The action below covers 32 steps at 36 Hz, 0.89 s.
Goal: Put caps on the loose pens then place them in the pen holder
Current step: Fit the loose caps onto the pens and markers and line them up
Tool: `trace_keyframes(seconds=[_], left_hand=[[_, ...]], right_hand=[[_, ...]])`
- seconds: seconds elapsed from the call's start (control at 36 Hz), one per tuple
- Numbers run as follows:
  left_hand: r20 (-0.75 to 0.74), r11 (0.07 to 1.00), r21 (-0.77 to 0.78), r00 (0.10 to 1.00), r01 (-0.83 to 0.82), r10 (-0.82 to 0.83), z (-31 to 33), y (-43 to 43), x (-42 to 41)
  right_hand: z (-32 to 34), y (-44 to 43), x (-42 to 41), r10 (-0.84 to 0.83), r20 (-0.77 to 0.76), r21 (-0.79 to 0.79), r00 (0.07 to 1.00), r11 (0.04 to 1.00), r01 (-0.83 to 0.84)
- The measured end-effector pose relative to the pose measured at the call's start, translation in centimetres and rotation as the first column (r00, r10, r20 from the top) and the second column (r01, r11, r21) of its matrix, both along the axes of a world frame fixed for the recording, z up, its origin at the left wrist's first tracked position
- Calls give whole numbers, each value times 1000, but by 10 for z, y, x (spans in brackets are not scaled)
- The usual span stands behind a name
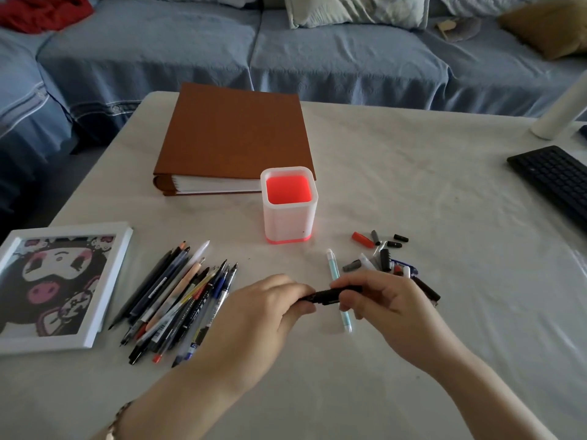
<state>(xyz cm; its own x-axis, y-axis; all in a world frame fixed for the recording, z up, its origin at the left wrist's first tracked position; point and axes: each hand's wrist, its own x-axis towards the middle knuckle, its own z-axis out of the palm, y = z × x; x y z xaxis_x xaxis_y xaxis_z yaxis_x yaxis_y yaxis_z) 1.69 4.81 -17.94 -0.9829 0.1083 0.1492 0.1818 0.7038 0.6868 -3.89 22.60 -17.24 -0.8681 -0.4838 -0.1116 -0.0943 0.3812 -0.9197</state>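
Note:
Both my hands hold one black pen (327,295) level above the table. My left hand (270,308) grips its left end and my right hand (378,300) grips its right end. A pile of several loose pens (178,300) lies to the left of my hands. Several loose caps (381,252) lie scattered to the right, beyond my right hand. A light blue capped pen (334,268) lies on the table between the hands, partly hidden by them. The white pen holder (289,223) with a red inside stands upright behind them, with nothing in it.
A brown binder (235,138) lies behind the holder. A white picture frame (57,287) lies at the left edge. A black keyboard (556,179) and a white cylinder (562,109) are at the far right. A blue sofa (190,52) stands beyond the table.

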Motion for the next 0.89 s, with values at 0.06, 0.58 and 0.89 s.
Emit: trace_keyframes(seconds=[0.06,0.58,0.89], left_hand=[[14,1000,-6,1000,15,-15,0,0,1],[128,965,-100,959,-241,252,-14,0,-3],[173,969,-78,955,-233,243,-17,5,-1]], right_hand=[[-1,0,2,-19,-14,-21,1000,1000,19],[-46,57,-33,-235,-82,366,968,897,249],[-53,107,-47,-249,-190,645,950,698,312]])
